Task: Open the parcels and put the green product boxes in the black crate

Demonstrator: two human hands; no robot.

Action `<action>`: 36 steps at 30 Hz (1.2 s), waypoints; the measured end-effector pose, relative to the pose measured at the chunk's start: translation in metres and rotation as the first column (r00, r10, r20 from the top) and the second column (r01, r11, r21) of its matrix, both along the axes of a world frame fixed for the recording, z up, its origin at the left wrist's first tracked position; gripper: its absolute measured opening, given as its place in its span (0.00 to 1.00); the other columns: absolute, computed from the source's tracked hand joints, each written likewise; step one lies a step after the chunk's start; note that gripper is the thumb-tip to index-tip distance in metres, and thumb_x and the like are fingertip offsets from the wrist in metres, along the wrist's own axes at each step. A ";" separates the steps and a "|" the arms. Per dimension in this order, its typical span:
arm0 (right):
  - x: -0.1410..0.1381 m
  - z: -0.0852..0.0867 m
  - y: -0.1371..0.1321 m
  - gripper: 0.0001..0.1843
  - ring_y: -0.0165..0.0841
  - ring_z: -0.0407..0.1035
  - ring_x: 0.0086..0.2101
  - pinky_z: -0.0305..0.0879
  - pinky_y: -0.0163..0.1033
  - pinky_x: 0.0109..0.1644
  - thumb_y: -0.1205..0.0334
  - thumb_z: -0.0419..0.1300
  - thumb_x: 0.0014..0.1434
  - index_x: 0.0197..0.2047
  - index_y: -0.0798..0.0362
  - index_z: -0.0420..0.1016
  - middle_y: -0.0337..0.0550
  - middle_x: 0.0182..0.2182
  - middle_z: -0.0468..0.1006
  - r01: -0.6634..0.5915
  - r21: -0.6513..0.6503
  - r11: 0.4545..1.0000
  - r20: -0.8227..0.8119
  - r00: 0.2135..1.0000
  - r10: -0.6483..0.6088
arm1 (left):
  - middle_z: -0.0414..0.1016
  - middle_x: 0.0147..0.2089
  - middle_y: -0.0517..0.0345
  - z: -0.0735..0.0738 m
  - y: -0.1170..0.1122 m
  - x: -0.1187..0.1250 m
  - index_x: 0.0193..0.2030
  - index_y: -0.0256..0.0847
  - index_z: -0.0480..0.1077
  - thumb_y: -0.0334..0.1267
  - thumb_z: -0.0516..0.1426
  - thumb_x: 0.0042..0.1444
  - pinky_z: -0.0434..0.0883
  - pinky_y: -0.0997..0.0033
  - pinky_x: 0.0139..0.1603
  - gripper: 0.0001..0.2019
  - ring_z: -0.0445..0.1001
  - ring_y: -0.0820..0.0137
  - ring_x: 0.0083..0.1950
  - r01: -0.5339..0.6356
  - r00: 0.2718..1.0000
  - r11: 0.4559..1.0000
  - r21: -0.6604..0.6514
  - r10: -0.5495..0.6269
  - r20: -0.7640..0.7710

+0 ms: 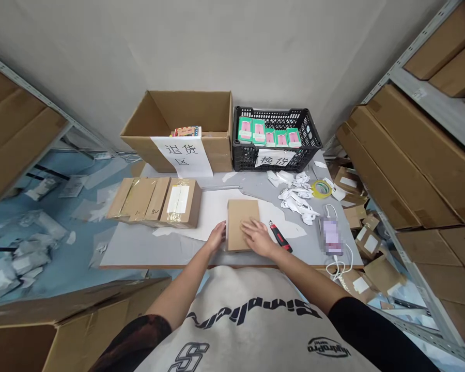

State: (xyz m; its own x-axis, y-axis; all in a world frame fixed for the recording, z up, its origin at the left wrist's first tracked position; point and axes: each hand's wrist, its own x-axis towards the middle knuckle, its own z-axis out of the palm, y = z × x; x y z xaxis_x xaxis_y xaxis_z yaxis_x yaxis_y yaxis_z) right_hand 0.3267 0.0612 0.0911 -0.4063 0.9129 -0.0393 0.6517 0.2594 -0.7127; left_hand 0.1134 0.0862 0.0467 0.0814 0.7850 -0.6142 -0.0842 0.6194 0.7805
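A small brown cardboard box [238, 213] lies on the table in front of me, over a sheet of white paper. My left hand [216, 237] is at its left side, the fingers bent against the edge and partly hidden there. Across the box's top rests my right hand [256, 236], fingers spread and flat. Just right of that hand lies a red and black utility knife [281, 237].
Taped cartons [147, 199] stand at left. Behind are a large open carton [217, 155] and a black crate [240, 157] holding green-and-pink boxes [259, 131]. Crumpled paper [294, 199], yellow tape [321, 189] and a cabled phone [331, 235] lie right. Shelves flank the table.
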 end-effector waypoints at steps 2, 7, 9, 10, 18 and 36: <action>0.001 -0.013 0.001 0.22 0.43 0.50 0.68 0.45 0.58 0.69 0.65 0.55 0.62 0.59 0.48 0.74 0.47 0.65 0.65 -0.029 0.036 0.999 0.009 1.000 0.028 | 0.74 0.58 0.51 -0.005 -0.003 -0.002 0.56 0.46 0.68 0.57 0.51 0.61 0.71 0.69 0.45 0.23 0.75 0.64 0.53 0.010 0.999 1.000 0.011 -0.010 -0.047; 0.014 -0.031 0.002 0.27 0.44 0.62 0.62 0.58 0.55 0.65 0.54 0.55 0.63 0.64 0.51 0.68 0.53 0.62 0.69 0.418 -0.263 0.870 -0.151 0.872 -0.465 | 0.72 0.60 0.45 -0.017 -0.008 0.000 0.59 0.43 0.67 0.57 0.62 0.53 0.70 0.62 0.55 0.31 0.74 0.60 0.56 0.015 0.989 0.990 0.139 0.007 -0.151; 0.019 -0.025 -0.001 0.28 0.44 0.66 0.59 0.62 0.54 0.63 0.49 0.53 0.65 0.65 0.49 0.68 0.51 0.59 0.73 0.368 -0.416 0.831 -0.220 0.847 -0.485 | 0.73 0.59 0.44 -0.019 -0.004 0.001 0.58 0.41 0.68 0.57 0.63 0.51 0.68 0.61 0.58 0.32 0.73 0.59 0.57 0.018 0.994 0.984 0.179 0.002 -0.107; 0.021 -0.021 -0.004 0.28 0.43 0.66 0.59 0.62 0.53 0.63 0.47 0.51 0.65 0.64 0.48 0.68 0.50 0.59 0.73 0.345 -0.443 0.827 -0.234 0.846 -0.479 | 0.74 0.58 0.45 -0.020 -0.002 0.002 0.57 0.40 0.69 0.59 0.62 0.52 0.68 0.60 0.59 0.32 0.73 0.59 0.58 0.015 0.998 0.982 0.189 -0.001 -0.070; 0.004 0.004 -0.013 0.24 0.49 0.43 0.69 0.40 0.63 0.70 0.51 0.54 0.65 0.64 0.41 0.68 0.42 0.67 0.63 0.196 0.078 0.977 0.088 0.975 -0.203 | 0.80 0.48 0.48 -0.031 0.010 0.011 0.56 0.38 0.70 0.58 0.62 0.52 0.71 0.55 0.57 0.31 0.77 0.59 0.53 -0.105 0.994 0.982 0.156 0.102 0.029; 0.092 -0.056 -0.025 0.24 0.50 0.63 0.55 0.58 0.51 0.58 0.56 0.61 0.58 0.54 0.60 0.68 0.62 0.51 0.70 0.584 -0.150 0.797 0.515 0.735 -0.441 | 0.38 0.77 0.53 0.034 -0.015 0.008 0.69 0.54 0.58 0.56 0.57 0.59 0.51 0.42 0.72 0.33 0.40 0.48 0.76 0.848 0.451 0.352 0.396 -0.087 -0.888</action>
State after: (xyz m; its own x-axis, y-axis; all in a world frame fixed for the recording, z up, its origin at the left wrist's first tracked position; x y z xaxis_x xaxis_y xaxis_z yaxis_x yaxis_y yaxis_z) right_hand 0.4188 0.0366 0.0349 0.2484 0.8911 -0.3799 0.8759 -0.3741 -0.3048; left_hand 0.1217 0.0716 0.0802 0.5318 0.8414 0.0960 0.7044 -0.5025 0.5013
